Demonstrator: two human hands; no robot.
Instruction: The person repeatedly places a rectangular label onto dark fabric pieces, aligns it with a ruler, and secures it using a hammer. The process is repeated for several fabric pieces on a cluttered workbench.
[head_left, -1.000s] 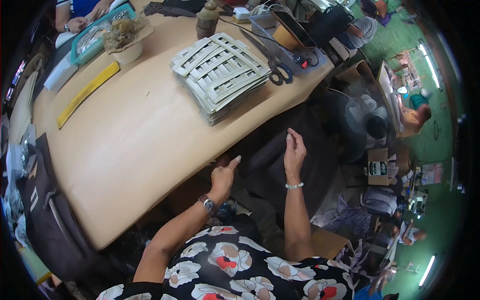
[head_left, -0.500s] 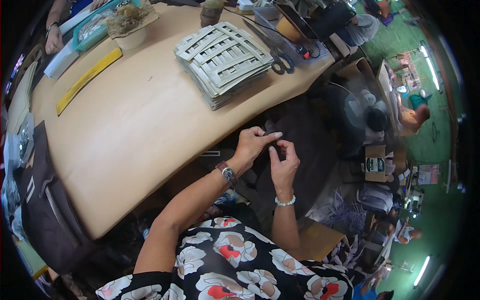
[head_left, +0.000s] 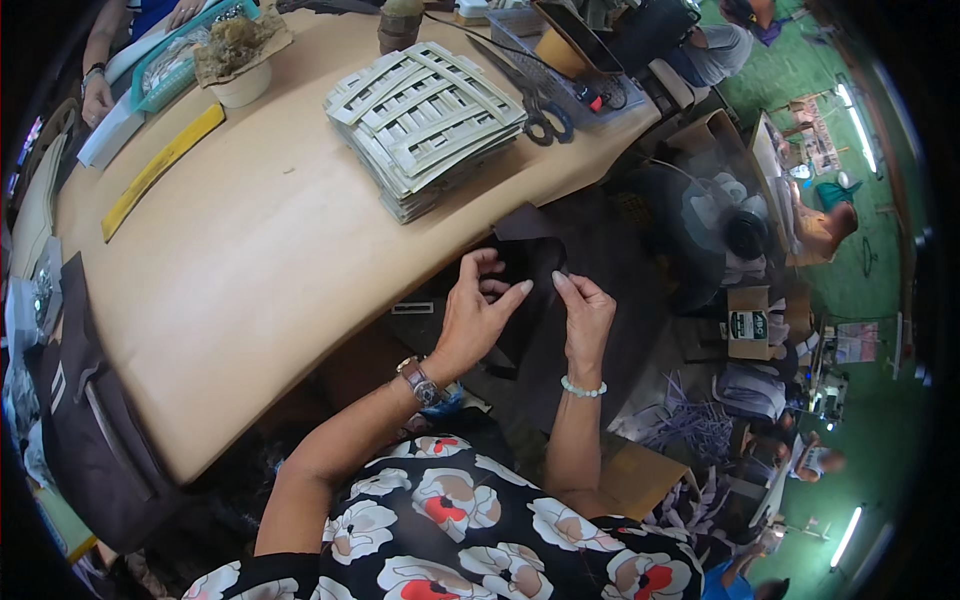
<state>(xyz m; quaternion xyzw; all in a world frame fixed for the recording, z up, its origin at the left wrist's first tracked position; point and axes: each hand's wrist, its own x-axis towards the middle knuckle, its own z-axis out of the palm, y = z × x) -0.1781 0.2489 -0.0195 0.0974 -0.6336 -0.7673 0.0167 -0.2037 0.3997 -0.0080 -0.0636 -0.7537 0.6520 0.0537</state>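
Observation:
Just off the table's right-hand edge, dark brown fabric [head_left: 530,262] stretches between my two hands. My left hand [head_left: 480,312], with a watch on its wrist, curls its fingers round the fabric's near left part, the thumb pointing right. My right hand [head_left: 587,312], wearing a pale bead bracelet, pinches the fabric's edge between thumb and fingertips. More dark cloth [head_left: 625,275] hangs below and behind my hands, and where one piece ends and the other begins is hard to make out.
On the paper-covered table [head_left: 250,270] stand a stack of pale slotted pieces [head_left: 425,125], scissors [head_left: 548,120], a yellow strip [head_left: 160,172], a teal basket [head_left: 180,60] and a white pot [head_left: 243,88]. Dark cloth [head_left: 90,420] drapes at left. A co-worker's hand [head_left: 97,100] rests far left.
My hands have moved apart, the left one leftward and lower. A dark span of fabric now shows between them, where before the fingertips were almost together.

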